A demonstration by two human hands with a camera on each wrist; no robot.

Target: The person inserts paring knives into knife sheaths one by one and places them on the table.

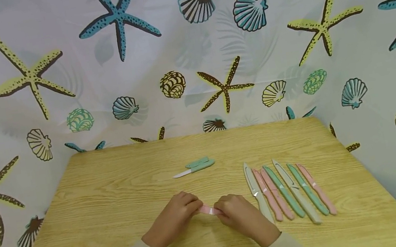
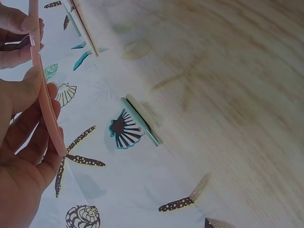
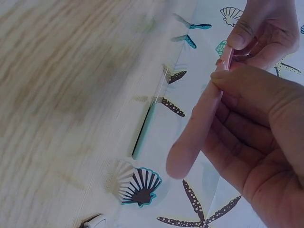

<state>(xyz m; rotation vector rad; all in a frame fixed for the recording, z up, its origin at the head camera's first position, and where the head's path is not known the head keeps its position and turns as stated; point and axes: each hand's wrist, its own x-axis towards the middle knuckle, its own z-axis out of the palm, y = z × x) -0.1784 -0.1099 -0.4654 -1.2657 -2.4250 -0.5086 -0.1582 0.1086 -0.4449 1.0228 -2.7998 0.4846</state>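
Observation:
A pink knife (image 1: 205,209) with a pink sheath stretches between my two hands above the front middle of the table, a narrow white band showing at the join. My left hand (image 1: 175,218) grips one end, its thumb and fingers along the slim pink length (image 2: 50,114) in the left wrist view. Thumb and fingers of my right hand (image 1: 244,214) pinch the other part, whose broad rounded end (image 3: 192,133) sticks out in the right wrist view. Most of the knife is hidden by my fingers in the head view.
Farther back on the wooden table (image 1: 115,187) lies a green knife (image 1: 203,166) with its white blade bare, a green sheath (image 1: 197,162) beside it. To the right, several sheathed knives in cream, pink and green form a row, including a cream knife (image 1: 302,202). Patterned cloth (image 1: 166,115) surrounds the table.

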